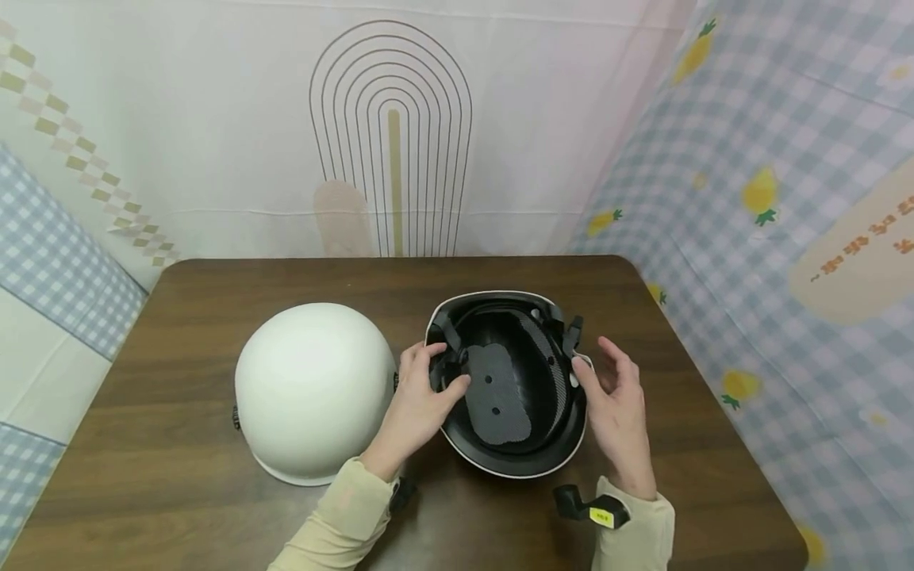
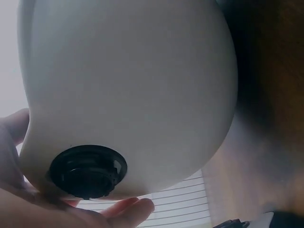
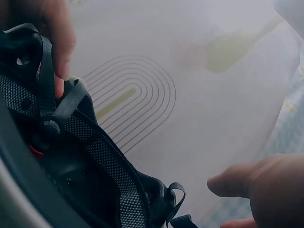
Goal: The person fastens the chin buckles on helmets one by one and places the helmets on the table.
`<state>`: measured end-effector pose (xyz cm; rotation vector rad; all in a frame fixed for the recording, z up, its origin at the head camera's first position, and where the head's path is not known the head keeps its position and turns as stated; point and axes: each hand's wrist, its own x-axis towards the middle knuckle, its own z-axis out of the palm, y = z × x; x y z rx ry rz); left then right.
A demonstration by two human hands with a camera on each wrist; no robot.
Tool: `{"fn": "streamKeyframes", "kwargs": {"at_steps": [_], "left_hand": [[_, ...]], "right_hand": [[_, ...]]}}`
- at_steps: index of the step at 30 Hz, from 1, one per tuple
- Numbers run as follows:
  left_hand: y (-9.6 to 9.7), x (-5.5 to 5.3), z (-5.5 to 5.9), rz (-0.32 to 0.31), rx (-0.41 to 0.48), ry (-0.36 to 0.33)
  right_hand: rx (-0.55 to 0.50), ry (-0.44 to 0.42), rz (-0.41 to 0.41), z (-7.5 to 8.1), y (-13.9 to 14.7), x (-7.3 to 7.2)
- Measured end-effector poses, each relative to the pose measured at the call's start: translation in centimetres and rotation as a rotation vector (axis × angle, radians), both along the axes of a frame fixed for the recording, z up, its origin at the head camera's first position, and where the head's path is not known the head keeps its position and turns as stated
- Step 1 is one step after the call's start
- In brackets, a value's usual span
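A white helmet (image 1: 500, 396) with a black lining lies upside down, its inside facing up. My left hand (image 1: 414, 404) grips its left rim, the thumb over the inner side. In the left wrist view, fingers curl round the rim beside a black round fitting (image 2: 89, 171) on the white shell (image 2: 137, 85). My right hand (image 1: 620, 412) is by the right rim, fingers spread; in the right wrist view its thumb (image 3: 232, 180) stands apart from the helmet. Black straps (image 3: 71, 102) lie across the mesh-lined padding near the left fingers.
A second white helmet (image 1: 314, 388) sits dome up on the brown wooden table (image 1: 164, 476), just left of my left hand. A white patterned cloth (image 1: 250, 119) hangs behind the table, and a blue checked cloth (image 1: 714, 262) hangs on the right.
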<state>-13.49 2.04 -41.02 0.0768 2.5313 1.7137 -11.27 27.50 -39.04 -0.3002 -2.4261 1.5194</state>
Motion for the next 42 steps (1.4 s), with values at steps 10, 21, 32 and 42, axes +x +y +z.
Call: {"fn": "streamKeyframes", "kwargs": {"at_steps": [10,21,32,42], "left_hand": [[0.2,0.1,0.0,0.046,-0.049,0.118],[0.7,-0.8,0.1,0.084,-0.429,0.608],[0.7,-0.6,0.6,-0.027,-0.497,0.584],[0.4,-0.5,0.7,-0.068,-0.535,0.521]], "right_hand": [[-0.049,-0.053,0.004,-0.2,0.4,-0.2],[-0.24,-0.212,0.033,-1.9,1.5,-1.7],[-0.71,-0.184,0.176,-4.7,2.3,-2.8],[-1.059,0.321,0.189,-3.7,3.1,-2.6]]}}
